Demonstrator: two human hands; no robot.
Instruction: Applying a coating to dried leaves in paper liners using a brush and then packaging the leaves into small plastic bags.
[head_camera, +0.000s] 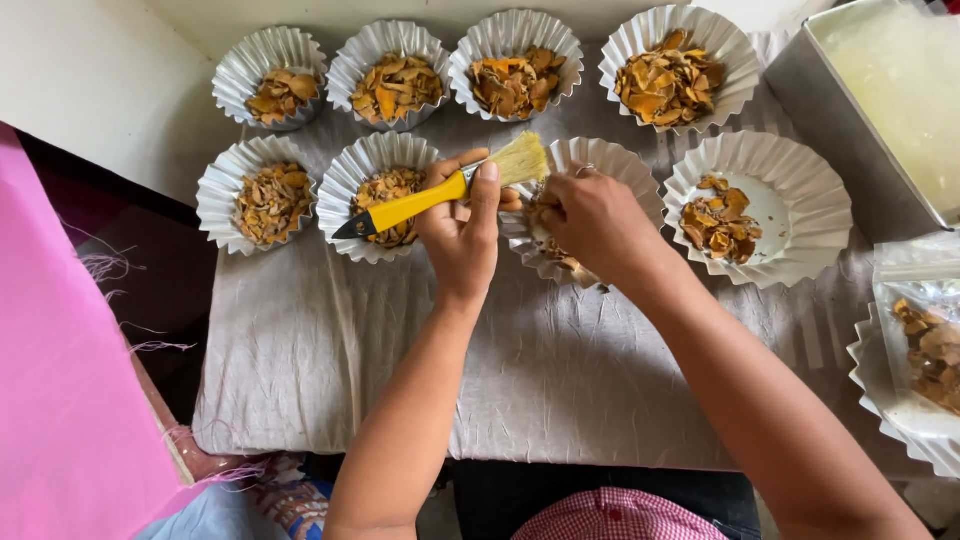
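Observation:
My left hand (462, 235) grips a brush with a yellow handle (420, 203) and pale bristles (520, 160) that point toward a fluted white paper cup (612, 160) in the middle of the near row. My right hand (592, 222) is closed over that cup, pinching some orange-brown dried pieces (560, 257) at its near rim. The brush lies across the neighbouring cup (352, 190) on the left, which is filled with the same dried pieces.
Several more fluted cups of dried pieces stand in two rows on a wrinkled grey cloth (560, 370); one at the right (790, 200) is partly filled. A metal tray (850, 110) sits far right, a plastic bag of pieces (925, 340) below it, pink fabric (60, 380) at left.

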